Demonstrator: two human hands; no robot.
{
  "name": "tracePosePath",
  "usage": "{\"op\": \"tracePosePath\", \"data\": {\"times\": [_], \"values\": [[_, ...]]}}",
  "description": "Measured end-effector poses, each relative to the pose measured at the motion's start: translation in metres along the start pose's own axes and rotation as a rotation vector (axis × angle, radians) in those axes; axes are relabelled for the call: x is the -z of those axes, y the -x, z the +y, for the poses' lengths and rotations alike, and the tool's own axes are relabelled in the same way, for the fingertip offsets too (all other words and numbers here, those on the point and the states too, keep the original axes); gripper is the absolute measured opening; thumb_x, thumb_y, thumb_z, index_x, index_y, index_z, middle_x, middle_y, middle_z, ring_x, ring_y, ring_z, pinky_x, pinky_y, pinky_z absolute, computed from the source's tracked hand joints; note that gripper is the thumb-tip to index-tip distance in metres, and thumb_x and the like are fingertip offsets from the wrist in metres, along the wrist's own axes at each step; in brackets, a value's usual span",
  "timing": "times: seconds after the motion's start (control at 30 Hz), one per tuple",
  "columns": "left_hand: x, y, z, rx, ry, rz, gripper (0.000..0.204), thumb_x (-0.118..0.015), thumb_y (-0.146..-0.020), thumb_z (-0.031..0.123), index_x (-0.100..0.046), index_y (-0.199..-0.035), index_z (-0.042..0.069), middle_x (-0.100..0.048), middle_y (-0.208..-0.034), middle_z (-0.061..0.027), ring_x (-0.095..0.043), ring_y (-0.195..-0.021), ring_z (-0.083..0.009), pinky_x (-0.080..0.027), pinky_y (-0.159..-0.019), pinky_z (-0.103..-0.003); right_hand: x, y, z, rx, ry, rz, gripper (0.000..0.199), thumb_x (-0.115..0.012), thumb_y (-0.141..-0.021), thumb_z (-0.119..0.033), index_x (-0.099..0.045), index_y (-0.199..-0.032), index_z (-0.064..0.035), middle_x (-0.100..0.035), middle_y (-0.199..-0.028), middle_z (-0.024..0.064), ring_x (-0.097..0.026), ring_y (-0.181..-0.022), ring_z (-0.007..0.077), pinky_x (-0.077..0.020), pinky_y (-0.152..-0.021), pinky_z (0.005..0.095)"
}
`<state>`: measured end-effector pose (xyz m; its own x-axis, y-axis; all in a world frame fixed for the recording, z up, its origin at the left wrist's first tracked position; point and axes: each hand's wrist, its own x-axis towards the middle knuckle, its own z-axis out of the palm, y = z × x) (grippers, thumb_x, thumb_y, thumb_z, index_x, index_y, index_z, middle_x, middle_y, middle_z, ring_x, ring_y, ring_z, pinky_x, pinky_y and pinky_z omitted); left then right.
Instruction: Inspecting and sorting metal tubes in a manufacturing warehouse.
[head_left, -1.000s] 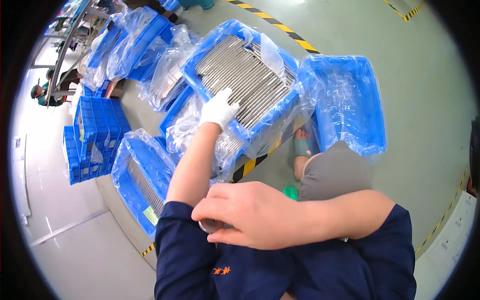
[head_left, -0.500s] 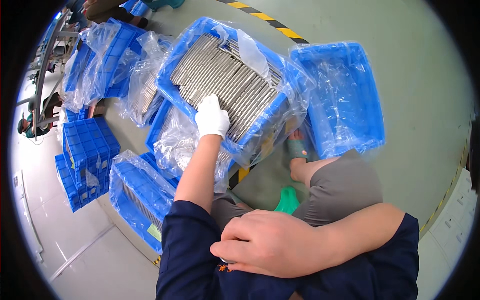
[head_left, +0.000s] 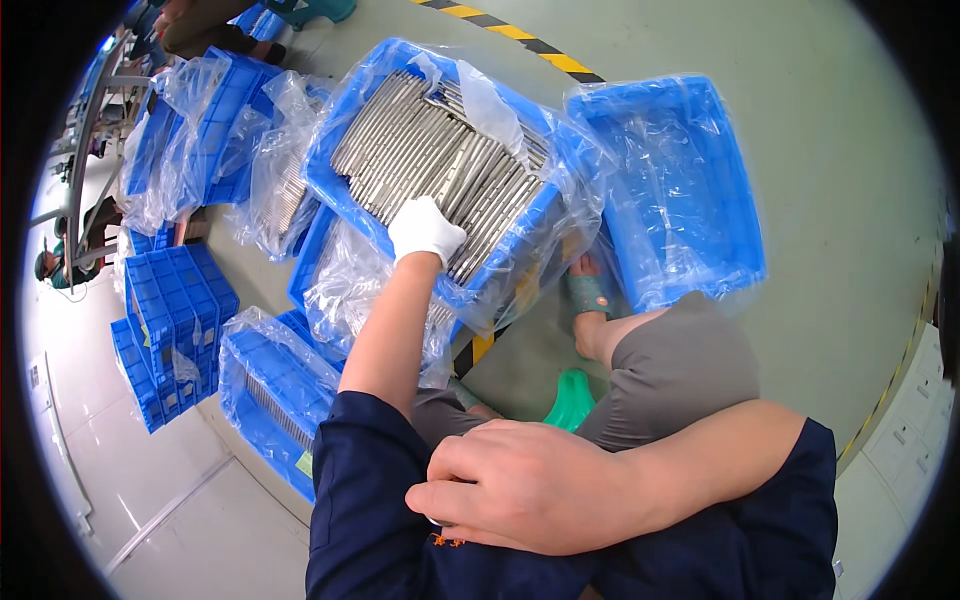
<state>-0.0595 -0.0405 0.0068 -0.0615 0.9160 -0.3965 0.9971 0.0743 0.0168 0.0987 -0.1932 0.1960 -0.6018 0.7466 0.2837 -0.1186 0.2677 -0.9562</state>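
Note:
My left hand [head_left: 426, 229], in a white glove, lies at the near side of a blue crate [head_left: 318, 180] lined with clear plastic. Its fingers curl down onto the closely laid metal rods [head_left: 420, 135]; the fingertips are hidden, so what they grip does not show. Whitish plastic sheeting [head_left: 490, 108] covers some rods at the far side. My bare right hand [head_left: 515, 490] is held close in front of my torso, with the fingers bent inward. Something small and shiny shows beneath its fingers, too little of it to name.
Right of the rods stands another plastic-lined blue crate [head_left: 740, 180]. More lined crates are at left, including one with rods [head_left: 235, 400], beside stacked blue crates [head_left: 165, 300]. A green object [head_left: 571, 400] lies between my legs. Black-and-yellow floor tape [head_left: 510, 32] runs behind; another person's legs [head_left: 205, 35] show far left.
My left hand stays at the crate's near side, with its wrist and fingers turned slightly. The whole view has shifted a little. My right hand keeps its pose.

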Motion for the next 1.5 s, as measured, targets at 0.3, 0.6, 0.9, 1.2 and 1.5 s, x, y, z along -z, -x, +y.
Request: {"op": "tracePosePath", "data": {"times": [0.3,0.6,0.9,1.2,1.5], "values": [[-0.029,-0.003,0.007,-0.042,-0.156,0.125,0.016,-0.053,-0.069,0.014,-0.065,-0.075,0.006,-0.063,-0.079,-0.0149,-0.061,-0.079,-0.0280,-0.048,-0.069,-0.035,-0.002,-0.004,0.001,0.032,0.028,-0.005,0.021,-0.062,-0.067,-0.010,-0.044,-0.077,-0.0043,-0.044,-0.071,0.0093,-0.050,-0.061,0.0230,-0.0409,-0.055,0.0318],[-0.012,-0.016,0.006,-0.073,0.052,-0.252,0.036,-0.046,-0.072,0.020,-0.055,-0.102,0.002,-0.056,-0.102,-0.0223,-0.054,-0.096,-0.0335,-0.043,-0.084,-0.036,-0.001,-0.008,0.000,-0.092,-0.187,0.005,0.022,-0.063,-0.070,-0.013,-0.048,-0.083,-0.0052,-0.049,-0.074,0.0101,-0.054,-0.071,0.0263,-0.0432,-0.060,0.0348],[-0.019,0.035,-0.005,0.131,1.075,-0.476,0.015,-0.058,-0.073,0.020,-0.053,-0.070,0.006,-0.051,-0.051,-0.0038,-0.048,-0.042,-0.0132,-0.038,-0.039,-0.026,-0.003,-0.022,0.004,-0.494,-0.589,-0.081,0.026,-0.066,-0.073,-0.014,-0.052,-0.093,-0.0047,-0.055,-0.080,0.0033,-0.054,-0.075,0.0088,-0.0446,-0.070,0.0219],[0.044,0.128,-0.086,0.068,1.580,-0.159,0.016,-0.060,-0.078,0.020,-0.056,-0.087,0.008,-0.053,-0.065,-0.0001,-0.051,-0.057,-0.0099,-0.041,-0.047,-0.024,-0.055,-0.046,0.023,-0.769,-0.957,0.022,0.028,-0.038,-0.076,0.000,-0.055,-0.098,0.0027,-0.046,-0.062,-0.0008,-0.045,-0.056,0.0077,-0.0416,-0.059,0.0217],[0.083,0.265,-0.134,0.036,1.886,-0.213,0.021,-0.062,-0.077,0.024,-0.054,-0.084,0.007,-0.052,-0.066,0.0011,-0.049,-0.054,-0.0081,-0.041,-0.048,-0.023,-0.095,-0.090,0.033,-0.618,-0.531,0.009,0.039,-0.050,-0.082,-0.015,-0.046,-0.120,-0.0047,-0.040,-0.067,-0.0053,-0.032,-0.051,0.0036,-0.0266,-0.043,0.0199]]}}
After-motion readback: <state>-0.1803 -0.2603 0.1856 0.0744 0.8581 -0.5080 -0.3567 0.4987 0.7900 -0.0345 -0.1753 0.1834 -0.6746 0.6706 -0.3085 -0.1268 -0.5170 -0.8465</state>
